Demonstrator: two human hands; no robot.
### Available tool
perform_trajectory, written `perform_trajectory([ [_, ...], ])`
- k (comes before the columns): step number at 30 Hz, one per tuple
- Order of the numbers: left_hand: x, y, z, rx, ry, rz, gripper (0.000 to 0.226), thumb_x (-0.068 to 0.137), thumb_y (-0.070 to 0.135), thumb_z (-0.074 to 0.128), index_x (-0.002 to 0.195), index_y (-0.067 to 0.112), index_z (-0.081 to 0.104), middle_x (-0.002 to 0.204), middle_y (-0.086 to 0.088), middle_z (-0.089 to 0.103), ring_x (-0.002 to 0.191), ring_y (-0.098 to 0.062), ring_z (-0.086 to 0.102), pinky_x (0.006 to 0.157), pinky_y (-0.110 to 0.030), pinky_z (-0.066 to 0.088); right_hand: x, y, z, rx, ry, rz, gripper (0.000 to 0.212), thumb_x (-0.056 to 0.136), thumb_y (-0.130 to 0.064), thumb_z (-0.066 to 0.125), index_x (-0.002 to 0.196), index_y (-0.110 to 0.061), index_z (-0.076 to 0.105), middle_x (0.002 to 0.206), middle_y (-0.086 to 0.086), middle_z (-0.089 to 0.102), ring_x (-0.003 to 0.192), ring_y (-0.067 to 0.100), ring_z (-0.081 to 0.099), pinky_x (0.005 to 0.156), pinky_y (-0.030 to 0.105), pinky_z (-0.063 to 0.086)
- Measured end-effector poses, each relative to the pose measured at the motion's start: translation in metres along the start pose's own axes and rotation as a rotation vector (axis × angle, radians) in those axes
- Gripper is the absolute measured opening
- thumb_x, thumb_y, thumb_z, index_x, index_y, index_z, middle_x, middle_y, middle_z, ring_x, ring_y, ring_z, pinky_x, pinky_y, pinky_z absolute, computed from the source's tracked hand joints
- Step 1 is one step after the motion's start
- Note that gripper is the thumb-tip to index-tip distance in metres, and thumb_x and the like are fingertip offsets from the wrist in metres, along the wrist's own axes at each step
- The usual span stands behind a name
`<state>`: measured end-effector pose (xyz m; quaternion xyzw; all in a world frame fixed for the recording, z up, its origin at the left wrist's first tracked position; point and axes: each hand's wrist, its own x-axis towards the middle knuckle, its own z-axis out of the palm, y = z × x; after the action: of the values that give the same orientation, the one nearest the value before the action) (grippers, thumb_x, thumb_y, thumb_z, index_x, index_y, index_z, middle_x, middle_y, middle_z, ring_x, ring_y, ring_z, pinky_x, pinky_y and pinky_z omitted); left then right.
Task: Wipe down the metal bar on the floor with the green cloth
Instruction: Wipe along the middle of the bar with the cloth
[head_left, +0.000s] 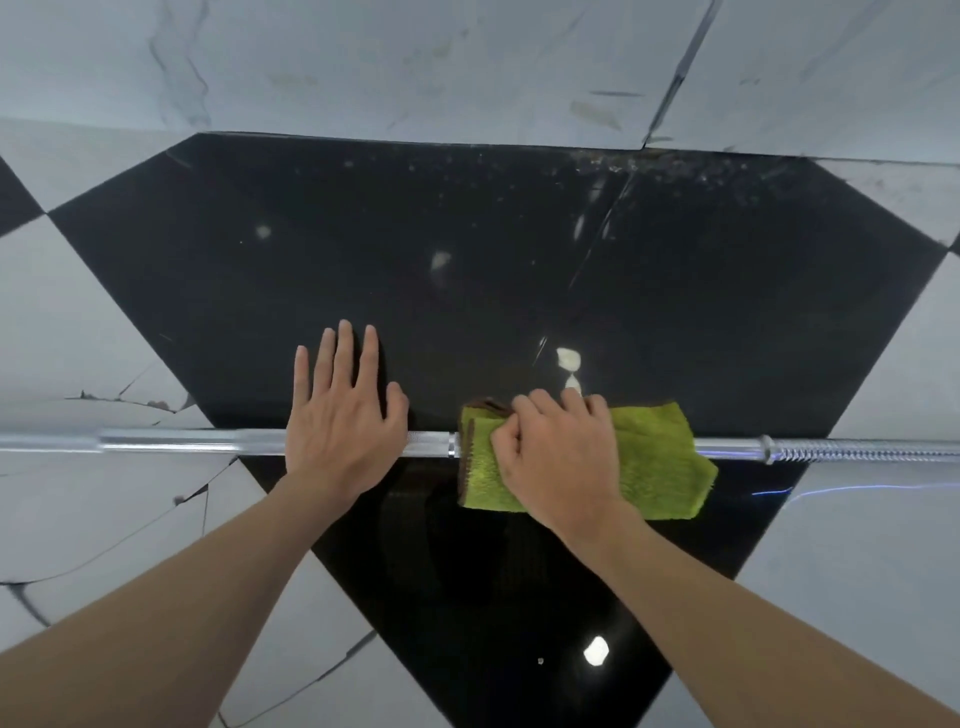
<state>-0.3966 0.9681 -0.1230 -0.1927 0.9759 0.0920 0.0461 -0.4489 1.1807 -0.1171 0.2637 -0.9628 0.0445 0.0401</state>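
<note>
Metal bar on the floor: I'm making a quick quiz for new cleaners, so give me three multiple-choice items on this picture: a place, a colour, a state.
1. Where does the cloth lie? A) draped over the bar, right of the left hand B) on the wall C) at the bar's far left end.
2. What colour is the floor tile beyond the bar's middle? A) red B) black C) yellow.
3. How is the left hand? A) a fist B) flat on the bar, fingers straight C) pinching the cloth.
Answers: 1 A, the cloth covers the bar under the right hand; 2 B, the big tile is glossy black; 3 B, its palm lies across the bar.
</note>
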Motion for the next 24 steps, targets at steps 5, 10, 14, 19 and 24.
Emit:
perform_trajectory([
  [5, 0.017, -0.002, -0.001, -0.024, -0.010, -0.003, 0.072, 0.097, 0.049, 0.012, 0.158, 0.015, -0.004, 0.167, -0.009, -0.006, 0.153, -0.022, -0.011, 0.124, -0.044, -0.008, 0.017, -0.027, 0.002, 0.048, 0.039, 0.002, 0.038, 0.095, -0.028, 0.036, 0.066, -0.016, 0.058, 0.067, 0.001, 0.063, 0.065, 0.026, 0.054, 0.071, 0.041, 0.046],
  [10, 0.023, -0.002, -0.003, -0.037, -0.011, 0.001, 0.071, 0.098, 0.047, 0.017, 0.159, 0.015, 0.000, 0.167, -0.010, -0.002, 0.154, -0.023, -0.008, 0.123, -0.043, -0.010, 0.016, 0.007, 0.002, 0.066, 0.003, -0.091, 0.040, 0.099, -0.031, 0.033, 0.071, -0.018, 0.059, 0.068, -0.003, 0.060, 0.064, 0.022, 0.052, 0.069, 0.038, 0.046],
  [14, 0.030, -0.002, -0.005, -0.033, -0.007, 0.000, 0.071, 0.097, 0.045, 0.019, 0.159, 0.015, 0.003, 0.167, -0.011, 0.000, 0.154, -0.024, -0.005, 0.124, -0.043, -0.008, 0.008, 0.064, -0.003, 0.051, 0.040, -0.056, 0.041, 0.099, -0.030, 0.030, 0.072, -0.018, 0.059, 0.067, -0.005, 0.054, 0.062, 0.018, 0.048, 0.067, 0.035, 0.047],
  [19, 0.043, 0.001, -0.006, -0.030, 0.023, 0.025, 0.070, 0.096, 0.041, 0.023, 0.159, 0.013, 0.006, 0.167, -0.012, 0.002, 0.154, -0.024, -0.009, 0.124, -0.044, -0.007, -0.003, 0.135, -0.008, -0.123, 0.136, 0.031, 0.036, 0.097, -0.027, 0.035, 0.070, -0.015, 0.057, 0.066, 0.003, 0.061, 0.062, 0.027, 0.051, 0.065, 0.040, 0.039],
  [24, 0.057, 0.000, -0.008, -0.060, 0.073, 0.044, 0.066, 0.097, 0.037, 0.027, 0.157, 0.012, 0.018, 0.166, -0.012, 0.014, 0.154, -0.024, 0.000, 0.125, -0.043, -0.004, 0.004, 0.126, -0.001, -0.144, 0.175, 0.144, 0.038, 0.097, -0.022, 0.036, 0.073, -0.010, 0.063, 0.072, 0.007, 0.064, 0.071, 0.031, 0.056, 0.075, 0.045, 0.043],
])
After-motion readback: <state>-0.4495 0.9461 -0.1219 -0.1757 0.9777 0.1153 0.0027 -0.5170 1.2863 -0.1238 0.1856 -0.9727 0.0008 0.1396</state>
